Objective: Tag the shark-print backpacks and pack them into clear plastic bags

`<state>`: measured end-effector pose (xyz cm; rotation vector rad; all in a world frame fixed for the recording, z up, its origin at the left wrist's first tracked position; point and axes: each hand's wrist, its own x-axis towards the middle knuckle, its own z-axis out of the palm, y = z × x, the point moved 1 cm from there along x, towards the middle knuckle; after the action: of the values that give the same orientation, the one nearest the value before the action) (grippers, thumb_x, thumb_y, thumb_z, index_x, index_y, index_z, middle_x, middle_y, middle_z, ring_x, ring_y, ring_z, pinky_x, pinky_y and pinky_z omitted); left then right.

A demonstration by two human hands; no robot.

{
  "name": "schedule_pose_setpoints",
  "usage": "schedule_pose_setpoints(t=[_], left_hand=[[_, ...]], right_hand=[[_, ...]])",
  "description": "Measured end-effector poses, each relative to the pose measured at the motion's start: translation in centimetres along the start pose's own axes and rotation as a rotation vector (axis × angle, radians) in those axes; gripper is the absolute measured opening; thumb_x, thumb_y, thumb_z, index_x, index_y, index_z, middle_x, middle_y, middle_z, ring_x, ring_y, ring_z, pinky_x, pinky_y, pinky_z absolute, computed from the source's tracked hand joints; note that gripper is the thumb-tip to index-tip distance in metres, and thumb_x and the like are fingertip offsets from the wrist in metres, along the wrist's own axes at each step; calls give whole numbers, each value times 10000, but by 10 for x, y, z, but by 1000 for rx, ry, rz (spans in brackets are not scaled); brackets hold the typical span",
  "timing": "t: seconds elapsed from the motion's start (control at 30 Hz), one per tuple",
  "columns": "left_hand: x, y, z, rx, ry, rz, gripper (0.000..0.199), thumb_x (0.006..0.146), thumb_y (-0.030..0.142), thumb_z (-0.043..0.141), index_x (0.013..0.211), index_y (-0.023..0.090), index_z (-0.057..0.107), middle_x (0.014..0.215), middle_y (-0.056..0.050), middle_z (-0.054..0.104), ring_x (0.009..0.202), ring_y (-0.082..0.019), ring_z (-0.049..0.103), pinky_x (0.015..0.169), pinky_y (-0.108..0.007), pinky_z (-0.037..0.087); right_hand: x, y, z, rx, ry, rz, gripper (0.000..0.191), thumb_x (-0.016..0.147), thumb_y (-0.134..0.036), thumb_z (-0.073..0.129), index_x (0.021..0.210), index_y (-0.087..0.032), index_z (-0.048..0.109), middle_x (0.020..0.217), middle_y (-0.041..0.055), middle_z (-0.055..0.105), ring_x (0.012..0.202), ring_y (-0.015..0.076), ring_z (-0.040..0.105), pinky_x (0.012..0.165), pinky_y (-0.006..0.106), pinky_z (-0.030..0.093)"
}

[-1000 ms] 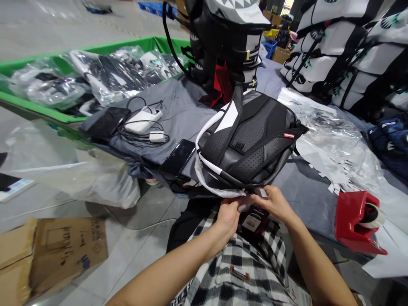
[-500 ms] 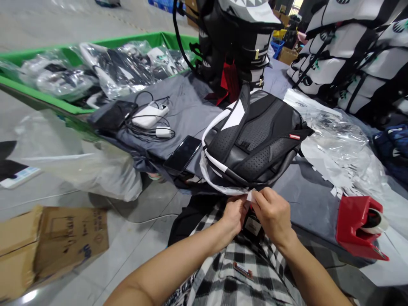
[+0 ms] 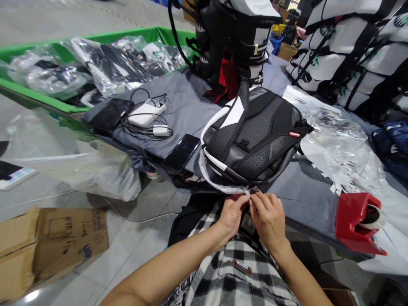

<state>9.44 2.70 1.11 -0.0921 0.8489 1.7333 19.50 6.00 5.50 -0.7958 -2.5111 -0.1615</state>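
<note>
A black and white backpack (image 3: 251,131) lies on the grey-covered table (image 3: 306,195), its straps facing up. From its left side a white strap wrapped in clear film (image 3: 208,178) curves down to the table's front edge. My left hand (image 3: 232,214) pinches the end of this wrapped strap. Close against it, my right hand (image 3: 268,216) has its fingers bent together at the same end; what lies between those fingertips is too small to name. A dark piece with a pale label (image 3: 248,223) shows partly between my wrists.
A red tape dispenser (image 3: 355,223) stands at the right, near clear plastic bags (image 3: 341,131). Left of the backpack lie a black phone (image 3: 181,151) and a white power bank (image 3: 147,112) with cables. Behind are a green-rimmed bin (image 3: 156,33) and stacked bags (image 3: 344,38).
My right hand has turned, its fingers now lower and flatter over the strap end. The white piece between my hands is mostly covered now. The view has shifted slightly.
</note>
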Motion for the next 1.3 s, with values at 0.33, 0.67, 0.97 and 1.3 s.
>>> schedule_pose_setpoints(t=[0.33,0.67,0.97,1.3], left_hand=[[14,-14,7,62,131,143,283,496,253,864,714,182,697,789,-11,730,737,-155,633,774,-288,501],[6,-7,2,218,199,191,198,520,266,822,667,160,743,710,-20,708,690,-149,590,730,-271,484],[-12,10,12,401,149,209,295,555,369,825,495,146,643,531,26,518,558,-90,416,542,-218,374],[-25,23,13,406,97,143,192,611,308,809,721,152,781,740,-43,723,708,-156,615,703,-252,491]], right_hand=[[0,10,1,159,179,65,163,942,-149,587,1087,-208,630,953,74,711,846,197,602,758,333,445],[4,15,31,-34,201,94,126,951,-165,549,841,-213,586,798,41,599,755,193,499,673,325,344],[6,8,16,-201,-2,-116,166,933,-105,490,900,-197,625,850,77,573,783,227,448,695,360,319],[5,10,19,-108,84,-28,159,956,-177,518,823,-210,597,840,57,612,816,206,496,739,354,318]])
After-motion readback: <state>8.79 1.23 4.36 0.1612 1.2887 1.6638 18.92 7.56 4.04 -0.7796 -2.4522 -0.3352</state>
